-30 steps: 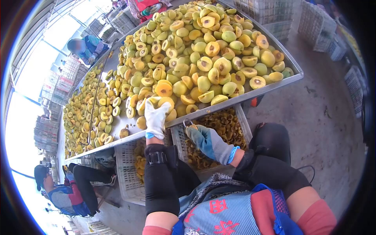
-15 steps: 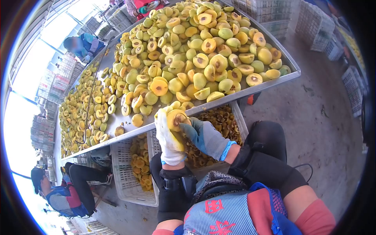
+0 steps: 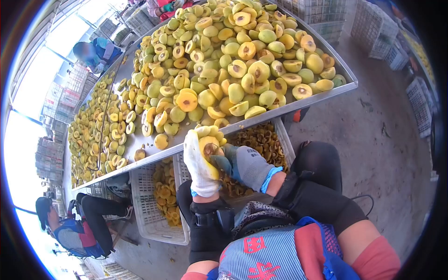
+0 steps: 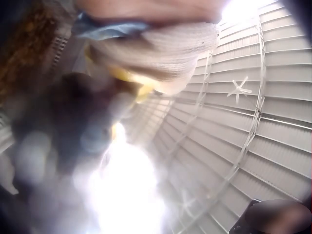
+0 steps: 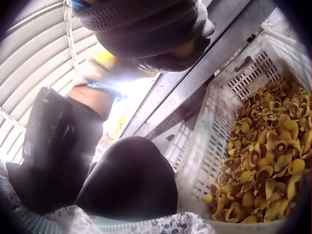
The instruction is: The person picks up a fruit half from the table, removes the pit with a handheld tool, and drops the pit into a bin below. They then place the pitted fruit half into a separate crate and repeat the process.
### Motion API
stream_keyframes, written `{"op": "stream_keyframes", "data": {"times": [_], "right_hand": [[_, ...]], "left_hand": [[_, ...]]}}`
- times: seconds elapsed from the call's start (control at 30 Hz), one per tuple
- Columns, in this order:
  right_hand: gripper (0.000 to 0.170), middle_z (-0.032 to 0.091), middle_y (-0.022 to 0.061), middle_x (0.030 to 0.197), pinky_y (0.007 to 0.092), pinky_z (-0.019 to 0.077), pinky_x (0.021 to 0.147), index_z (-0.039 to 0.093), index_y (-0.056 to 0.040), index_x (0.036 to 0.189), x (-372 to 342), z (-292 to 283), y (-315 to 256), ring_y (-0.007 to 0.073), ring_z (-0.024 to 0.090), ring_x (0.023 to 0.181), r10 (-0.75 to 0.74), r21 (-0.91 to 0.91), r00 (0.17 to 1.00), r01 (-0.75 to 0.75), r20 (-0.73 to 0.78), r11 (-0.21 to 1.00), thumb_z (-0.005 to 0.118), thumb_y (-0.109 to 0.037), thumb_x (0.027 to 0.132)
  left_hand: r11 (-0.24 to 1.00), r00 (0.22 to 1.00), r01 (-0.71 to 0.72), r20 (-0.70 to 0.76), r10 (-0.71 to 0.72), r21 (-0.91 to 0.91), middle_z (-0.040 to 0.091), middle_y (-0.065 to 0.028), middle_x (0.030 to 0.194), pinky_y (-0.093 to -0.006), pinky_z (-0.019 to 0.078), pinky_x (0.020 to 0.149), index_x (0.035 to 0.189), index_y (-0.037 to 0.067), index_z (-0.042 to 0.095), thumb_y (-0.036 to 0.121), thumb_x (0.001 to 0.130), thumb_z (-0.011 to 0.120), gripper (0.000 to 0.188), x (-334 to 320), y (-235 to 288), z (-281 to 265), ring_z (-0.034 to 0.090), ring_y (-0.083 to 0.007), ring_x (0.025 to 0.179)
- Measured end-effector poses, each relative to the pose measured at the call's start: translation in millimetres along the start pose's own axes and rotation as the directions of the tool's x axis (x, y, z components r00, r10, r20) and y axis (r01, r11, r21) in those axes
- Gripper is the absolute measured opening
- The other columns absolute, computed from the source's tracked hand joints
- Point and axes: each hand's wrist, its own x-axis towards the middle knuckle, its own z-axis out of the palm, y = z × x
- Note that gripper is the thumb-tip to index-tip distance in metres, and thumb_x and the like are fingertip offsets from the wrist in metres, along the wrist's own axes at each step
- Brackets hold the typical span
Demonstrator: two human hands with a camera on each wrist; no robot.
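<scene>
My left hand point(image 3: 198, 163), in a white glove stained yellow, grips a halved yellow peach point(image 3: 208, 143) just in front of the table edge, its brown pit area turned toward the other hand. My right hand point(image 3: 252, 168), in a grey-blue glove, has its curled fingers right at the cut face. The metal loop tool it held a second ago is hidden now behind fingers and fruit. In the right wrist view the dark glove point(image 5: 151, 34) overlaps the left hand. Glare and blur cover much of the left wrist view, where the white glove point(image 4: 161, 53) shows.
A metal-rimmed table point(image 3: 298, 103) bears a big heap of peach halves point(image 3: 224, 65). Below its edge stand a white crate point(image 5: 195, 161) with brown-centred scraps and another crate point(image 3: 144, 205) with yellow pieces. Another person point(image 3: 77, 233) sits at the left; crate stacks point(image 3: 375, 32) stand behind.
My left hand has drawn back from the heap to before the table edge with a peach half. My right hand has moved slightly left to meet its cut face.
</scene>
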Motion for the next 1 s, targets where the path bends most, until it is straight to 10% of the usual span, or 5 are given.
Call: {"op": "stream_keyframes", "data": {"times": [0.5,0.6,0.7,0.8,1.0], "right_hand": [[0.035,0.073,0.0135,0.092,0.0329,0.0518,0.078,0.067,0.0004,0.111,-0.4,8.0,20.2,0.0106,0.059,0.081,-0.041,0.05,0.995,0.036,0.096,0.998,0.06,-0.032,0.102],[0.044,0.071,0.0222,0.093,0.0441,0.0528,0.077,0.069,-0.006,0.107,-1.8,37.1,38.7,0.0418,0.068,0.089,-0.094,0.348,0.996,0.09,-0.005,0.933,0.055,-0.047,0.1],[0.048,0.073,0.0198,0.092,0.0418,0.0529,0.078,0.069,-0.0031,0.104,-3.9,57.5,35.1,0.0365,0.07,0.086,-0.029,0.588,0.998,0.06,-0.061,0.806,0.055,-0.049,0.1],[0.038,0.071,0.0054,0.094,0.0292,0.05,0.08,0.067,0.0011,0.111,-7.1,34.8,26.9,0.0083,0.056,0.09,0.034,0.402,0.998,-0.054,0.056,0.914,0.057,-0.035,0.103],[0.058,0.044,-0.005,0.06,0.0261,0.032,0.041,0.059,-0.0114,0.08,-13.8,7.5,16.2,0.009,0.04,0.046,0.131,0.613,0.748,-0.619,0.65,0.491,0.045,-0.065,0.099]], "left_hand": [[0.963,0.965,0.26,0.057,-0.256,-0.073,0.069,-0.0116,0.096,-0.0319,0.0576,0.072,0.101,0.001,0.063,0.03,0.107,0.043,0.036,-1.5,12.8,-8.8,0.069,-0.0228,0.08],[0.979,0.982,0.187,0.01,-0.186,-0.088,0.069,-0.0117,0.095,-0.0328,0.0581,0.072,0.101,0.001,0.063,0.029,0.106,0.044,0.035,-6.5,10.1,-1.2,0.069,-0.0225,0.08],[0.983,0.988,0.117,-0.083,-0.129,-0.144,0.069,-0.0123,0.091,-0.0346,0.0589,0.07,0.1,0.0,0.062,0.03,0.106,0.044,0.036,-9.9,0.7,5.5,0.069,-0.0218,0.08],[0.983,0.987,0.147,-0.043,-0.152,-0.107,0.069,-0.0124,0.088,-0.0328,0.0576,0.068,0.096,0.0,0.062,0.029,0.104,0.045,0.035,-6.1,7.5,6.0,0.068,-0.0218,0.077],[0.989,0.973,0.124,0.206,-0.106,-0.076,0.068,-0.0165,0.08,-0.0325,0.0536,0.062,0.088,-0.001,0.063,0.029,0.101,0.048,0.036,-1.5,-4.5,-8.8,0.067,-0.0236,0.068]]}}
